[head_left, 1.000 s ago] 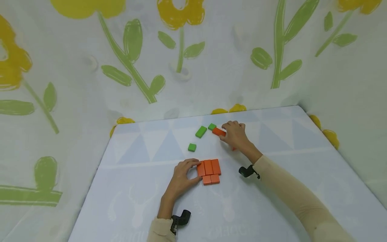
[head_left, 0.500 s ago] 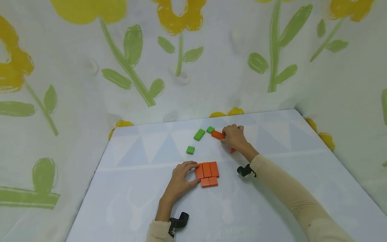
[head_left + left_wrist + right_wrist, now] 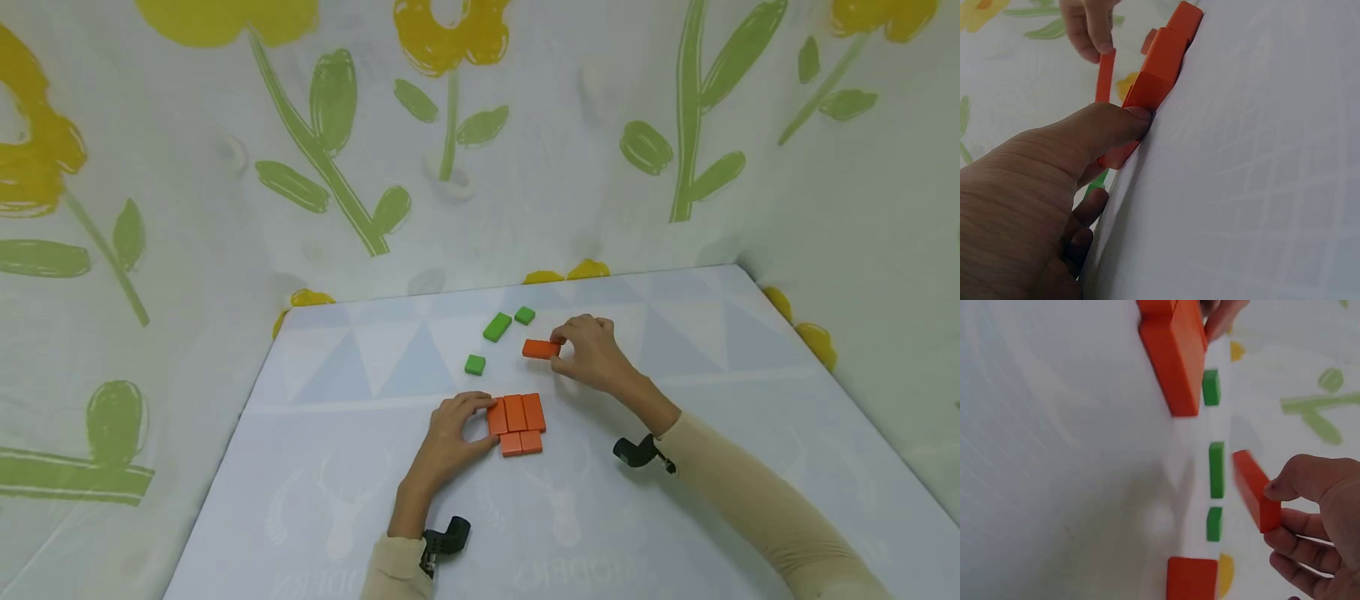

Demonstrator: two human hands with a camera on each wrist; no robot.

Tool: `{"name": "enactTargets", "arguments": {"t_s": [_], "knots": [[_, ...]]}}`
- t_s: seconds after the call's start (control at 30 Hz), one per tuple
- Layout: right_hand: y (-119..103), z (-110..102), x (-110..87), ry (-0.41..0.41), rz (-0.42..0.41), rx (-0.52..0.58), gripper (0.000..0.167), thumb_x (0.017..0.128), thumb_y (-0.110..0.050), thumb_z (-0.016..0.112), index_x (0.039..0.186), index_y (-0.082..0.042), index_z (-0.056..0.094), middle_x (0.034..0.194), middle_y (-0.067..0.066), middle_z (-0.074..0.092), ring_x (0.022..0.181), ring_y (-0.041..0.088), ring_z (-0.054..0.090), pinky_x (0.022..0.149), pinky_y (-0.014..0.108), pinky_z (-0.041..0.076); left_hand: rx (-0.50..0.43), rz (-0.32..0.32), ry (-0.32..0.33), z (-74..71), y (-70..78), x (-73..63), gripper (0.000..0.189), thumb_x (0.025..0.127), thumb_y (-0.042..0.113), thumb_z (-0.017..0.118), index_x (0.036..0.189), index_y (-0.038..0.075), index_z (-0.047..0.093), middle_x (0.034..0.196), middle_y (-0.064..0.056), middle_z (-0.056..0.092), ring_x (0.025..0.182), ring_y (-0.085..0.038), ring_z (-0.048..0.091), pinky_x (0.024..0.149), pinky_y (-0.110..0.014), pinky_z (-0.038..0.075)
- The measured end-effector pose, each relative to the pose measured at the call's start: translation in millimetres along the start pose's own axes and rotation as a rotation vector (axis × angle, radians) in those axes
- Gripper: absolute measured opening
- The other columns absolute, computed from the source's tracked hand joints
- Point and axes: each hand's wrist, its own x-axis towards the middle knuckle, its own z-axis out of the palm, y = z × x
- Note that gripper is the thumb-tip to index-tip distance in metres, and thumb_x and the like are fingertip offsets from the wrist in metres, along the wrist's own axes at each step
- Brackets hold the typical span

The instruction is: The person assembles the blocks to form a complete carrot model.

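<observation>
My right hand [image 3: 594, 353] pinches one end of an oblong orange block [image 3: 537, 349] between thumb and fingers. In the right wrist view the held block [image 3: 1256, 490] is raised off the table. My left hand [image 3: 450, 435] holds the left side of a flat cluster of orange blocks [image 3: 514, 413], its thumb and index finger at the leftmost block. Three longer blocks form the cluster's back row, with two shorter ones in front. The left wrist view shows the thumb pressed to the orange block [image 3: 1147, 94] at the cluster's edge.
Beyond the cluster lie an oblong green block [image 3: 497, 327] and two small green blocks, one at the back [image 3: 525, 315] and one nearer [image 3: 476, 364]. Another orange block [image 3: 1191, 578] shows in the right wrist view. A flowered curtain [image 3: 525, 208] borders the table [image 3: 315, 467].
My right hand has drawn the orange block nearer and turned it, away from the small green block at the back. My left hand stays at the cluster.
</observation>
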Motion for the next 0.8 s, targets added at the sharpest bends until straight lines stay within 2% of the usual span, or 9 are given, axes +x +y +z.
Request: {"name": "enactTargets", "arguments": {"t_s": [0.13,0.27,0.47,0.6,0.8], "knots": [[-11,-7,-21.4,0.038,-0.073,0.03,0.015,0.082,-0.018,0.076,0.096,-0.011,0.072,0.1,0.003,0.067,0.11,0.028,0.053,0.104,0.059,0.025,0.006,0.02,0.013,-0.9,0.4,-0.2,0.051,0.087,0.033,0.077,0.134,0.025,0.062,0.139,0.012,0.053,0.129,-0.016,0.044,0.107,-0.046,0.032],[-19,-13,-37.4,0.064,-0.102,0.063,0.016,0.083,-0.018,0.077,0.098,-0.013,0.072,0.101,0.001,0.067,0.109,0.026,0.053,0.103,0.056,0.027,-0.001,0.031,0.021,-0.2,0.4,-0.6,0.051,0.086,0.032,0.078,0.134,0.025,0.062,0.139,0.012,0.053,0.129,-0.017,0.044,0.106,-0.047,0.032],[-27,-15,-57.3,0.101,-0.174,0.194,0.018,0.082,-0.017,0.079,0.098,-0.014,0.071,0.102,-0.004,0.065,0.103,0.018,0.053,0.1,0.051,0.028,-0.015,0.023,0.011,-0.5,1.0,-1.2,0.051,0.087,0.033,0.078,0.134,0.025,0.063,0.14,0.012,0.053,0.13,-0.016,0.043,0.107,-0.045,0.031],[-28,-9,-70.3,0.096,-0.221,0.264,0.019,0.082,-0.016,0.08,0.098,-0.015,0.072,0.103,-0.007,0.064,0.109,0.017,0.054,0.103,0.052,0.028,-0.023,0.03,0.016,-0.9,1.1,-1.2,0.051,0.086,0.032,0.078,0.134,0.024,0.063,0.139,0.012,0.053,0.129,-0.017,0.044,0.106,-0.046,0.031],[-34,0,-85.0,0.059,-0.259,0.328,0.021,0.081,-0.016,0.082,0.1,-0.016,0.073,0.105,-0.011,0.064,0.109,0.013,0.053,0.1,0.052,0.033,-0.023,0.032,0.013,-1.6,1.4,-0.6,0.05,0.087,0.031,0.077,0.135,0.025,0.062,0.14,0.012,0.053,0.129,-0.017,0.044,0.106,-0.046,0.031]]}}
